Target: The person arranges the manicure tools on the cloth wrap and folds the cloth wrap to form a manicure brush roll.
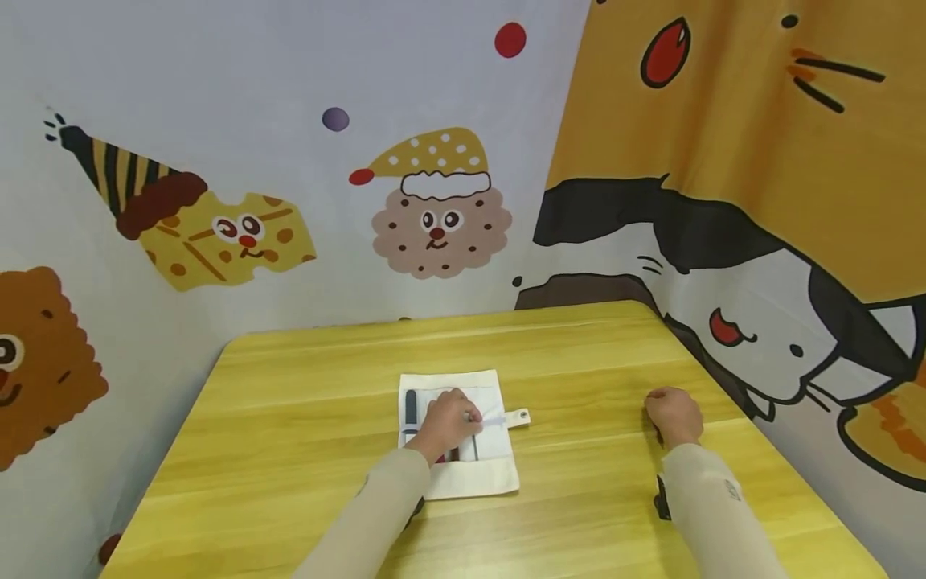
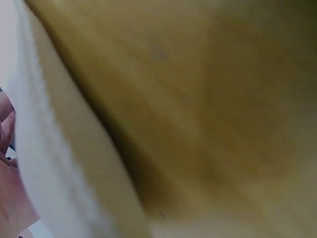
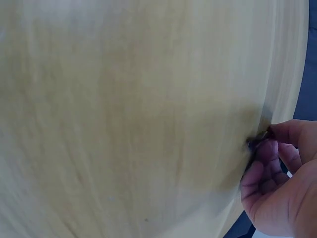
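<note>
An unfolded white cloth tool roll [image 1: 477, 480] lies in the middle of the table, with slim tools under a pale band. At its left is a tool with a dark blue handle [image 1: 411, 408]; dark red ends show below the hand. Over the roll, my left hand [image 1: 447, 422] has curled fingers and pinches a small grey thing [image 1: 469, 417], whose kind is unclear. Only part of that hand shows in the left wrist view, behind a sleeve. Near the table's right side, my right hand [image 1: 674, 414] pinches a small dark thing [image 3: 255, 142] between thumb and fingers, mostly hidden.
The yellow wood-grain table [image 1: 311, 386] carries the roll, and its right edge runs close to the right hand. A snap strap [image 1: 518, 418] sticks out from the roll's right side. Behind stands a cartoon-printed curtain [image 1: 289, 80].
</note>
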Demonstrator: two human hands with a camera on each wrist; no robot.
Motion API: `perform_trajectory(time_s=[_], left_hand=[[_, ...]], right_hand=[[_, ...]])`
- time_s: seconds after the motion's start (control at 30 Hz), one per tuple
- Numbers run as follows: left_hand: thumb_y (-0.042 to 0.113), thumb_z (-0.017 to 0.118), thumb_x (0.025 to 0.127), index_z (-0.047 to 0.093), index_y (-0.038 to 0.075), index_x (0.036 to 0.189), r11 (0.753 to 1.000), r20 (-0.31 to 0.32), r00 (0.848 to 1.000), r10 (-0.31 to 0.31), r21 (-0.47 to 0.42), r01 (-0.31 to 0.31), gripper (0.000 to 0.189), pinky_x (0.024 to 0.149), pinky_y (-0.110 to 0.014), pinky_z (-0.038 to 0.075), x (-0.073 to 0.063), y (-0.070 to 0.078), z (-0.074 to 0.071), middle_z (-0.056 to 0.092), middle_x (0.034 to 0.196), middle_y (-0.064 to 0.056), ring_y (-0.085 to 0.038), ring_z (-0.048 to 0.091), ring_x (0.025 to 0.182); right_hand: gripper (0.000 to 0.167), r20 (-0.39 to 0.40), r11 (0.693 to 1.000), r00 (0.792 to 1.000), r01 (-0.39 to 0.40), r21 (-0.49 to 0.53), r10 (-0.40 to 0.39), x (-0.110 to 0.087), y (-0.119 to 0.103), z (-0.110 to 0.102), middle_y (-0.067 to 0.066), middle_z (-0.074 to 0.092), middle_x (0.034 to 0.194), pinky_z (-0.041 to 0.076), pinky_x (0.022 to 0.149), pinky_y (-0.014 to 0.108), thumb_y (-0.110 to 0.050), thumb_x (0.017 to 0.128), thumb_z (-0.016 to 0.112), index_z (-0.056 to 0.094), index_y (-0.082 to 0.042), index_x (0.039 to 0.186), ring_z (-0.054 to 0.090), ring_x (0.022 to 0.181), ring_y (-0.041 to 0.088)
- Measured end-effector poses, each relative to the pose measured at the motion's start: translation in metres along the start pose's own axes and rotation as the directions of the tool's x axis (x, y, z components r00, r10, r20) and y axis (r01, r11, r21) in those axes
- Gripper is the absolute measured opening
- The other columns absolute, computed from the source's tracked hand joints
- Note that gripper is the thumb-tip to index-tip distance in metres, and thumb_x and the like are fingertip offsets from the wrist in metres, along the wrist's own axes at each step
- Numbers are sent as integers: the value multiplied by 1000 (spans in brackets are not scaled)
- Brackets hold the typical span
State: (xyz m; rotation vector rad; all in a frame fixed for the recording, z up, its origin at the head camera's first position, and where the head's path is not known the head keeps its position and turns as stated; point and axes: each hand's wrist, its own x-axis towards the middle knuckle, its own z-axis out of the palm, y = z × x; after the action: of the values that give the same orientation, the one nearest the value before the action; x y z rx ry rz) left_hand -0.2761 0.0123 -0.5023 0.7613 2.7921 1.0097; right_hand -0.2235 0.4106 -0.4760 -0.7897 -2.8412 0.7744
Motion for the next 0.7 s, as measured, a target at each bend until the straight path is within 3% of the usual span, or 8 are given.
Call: perform_trajectory(time_s=[0.2,0.5,0.57,0.7], left_hand=[[19,77,88,75,17,83,1000,0,1000,-1,8,1,6,90,-49,38,1,-2,-1,54,94,2,-22,51,97],[20,76,88,75,17,82,1000,5,1000,3,14,-3,6,89,-49,38,4,0,1,55,94,2,-22,51,96],[19,76,88,75,17,82,1000,6,1000,2,7,-2,6,89,-49,38,3,0,1,55,94,1,-23,51,96],[19,76,88,75,17,82,1000,6,1000,-3,3,3,7,88,-50,38,2,-1,0,55,94,1,-23,51,96]], right_hand=[[29,-38,999,998,46,-15,-46,4,2,3,24,69,94,47,80,55,-16,92,55,72,7,96,62,85,42],[31,-94,998,995,25,63,-19,1,2,6,23,71,91,43,82,57,-21,91,59,75,5,89,60,89,46],[34,-90,995,996,21,93,-13,1,1,9,24,71,96,42,85,57,-25,92,61,74,6,93,59,92,46],[50,-72,987,997,-13,160,25,0,-1,16,31,63,118,37,96,59,-31,92,66,65,12,116,54,107,50]])
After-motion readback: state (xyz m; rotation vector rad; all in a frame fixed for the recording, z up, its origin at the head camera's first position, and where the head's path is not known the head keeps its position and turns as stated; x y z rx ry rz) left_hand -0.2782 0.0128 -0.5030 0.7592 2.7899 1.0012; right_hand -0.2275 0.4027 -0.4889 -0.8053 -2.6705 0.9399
